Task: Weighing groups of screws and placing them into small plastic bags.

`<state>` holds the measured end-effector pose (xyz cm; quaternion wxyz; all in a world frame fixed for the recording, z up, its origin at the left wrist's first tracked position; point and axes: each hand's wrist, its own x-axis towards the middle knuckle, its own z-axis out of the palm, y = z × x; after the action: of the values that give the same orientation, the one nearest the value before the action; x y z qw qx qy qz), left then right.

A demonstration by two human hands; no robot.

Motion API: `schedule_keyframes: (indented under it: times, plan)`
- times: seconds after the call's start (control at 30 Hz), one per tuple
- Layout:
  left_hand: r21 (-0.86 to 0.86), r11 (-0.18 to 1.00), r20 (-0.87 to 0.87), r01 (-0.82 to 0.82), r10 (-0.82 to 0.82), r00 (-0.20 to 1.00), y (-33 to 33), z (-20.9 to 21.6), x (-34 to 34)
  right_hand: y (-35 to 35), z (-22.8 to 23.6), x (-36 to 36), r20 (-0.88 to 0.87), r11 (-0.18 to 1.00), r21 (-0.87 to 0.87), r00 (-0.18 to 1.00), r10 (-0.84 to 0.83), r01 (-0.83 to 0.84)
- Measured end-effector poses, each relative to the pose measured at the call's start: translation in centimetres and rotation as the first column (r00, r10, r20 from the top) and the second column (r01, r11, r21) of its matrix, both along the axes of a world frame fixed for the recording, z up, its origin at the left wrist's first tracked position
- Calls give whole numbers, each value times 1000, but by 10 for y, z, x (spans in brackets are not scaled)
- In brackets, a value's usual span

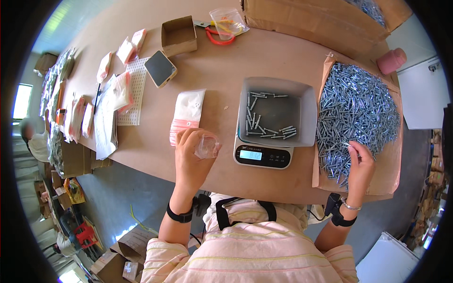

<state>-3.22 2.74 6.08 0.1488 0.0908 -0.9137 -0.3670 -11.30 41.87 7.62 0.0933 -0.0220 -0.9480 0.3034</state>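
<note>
My left hand [188, 158] is closed on a small clear plastic bag [206, 147], just in front of a stack of flat zip bags [189, 106] with red-striped ends. To the right, my right hand [361, 165] pinches a silvery screw [348, 145] at the near side of a big heap of screws [356, 106]. The heap lies on an opened brown cardboard sheet [387, 177]. Between my hands stands a digital scale [271, 160] with a lit display. A grey plastic tray [306, 108] rests on it, with several loose screws [255, 120] inside.
A phone [160, 69], an open cardboard box [179, 40] and red-handled scissors [220, 38] lie farther back. More bag bundles [121, 89] sit at the left on papers. A large carton [311, 23] and a pink cup [391, 61] stand at the far right.
</note>
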Motion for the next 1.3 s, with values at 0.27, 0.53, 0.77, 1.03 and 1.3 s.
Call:
schedule_keyframes:
  times: [0.27,0.53,0.77,1.03,1.3]
  plan:
    - [-54,998,4,-16,16,1000,0,0,9,-55,52,-21,-235,955,-111,941,243,-275]
    - [87,996,41,34,-38,998,19,0,18,-136,58,0,-278,670,-2,644,713,-743]
    - [244,919,210,310,-362,908,34,25,35,-177,20,60,-201,505,-44,503,840,-862]
    - [283,791,298,543,-610,734,27,35,44,-160,25,70,-24,364,-112,368,929,-925]
    - [197,903,43,383,-398,916,18,12,37,-122,42,17,-324,558,-234,605,727,-796]
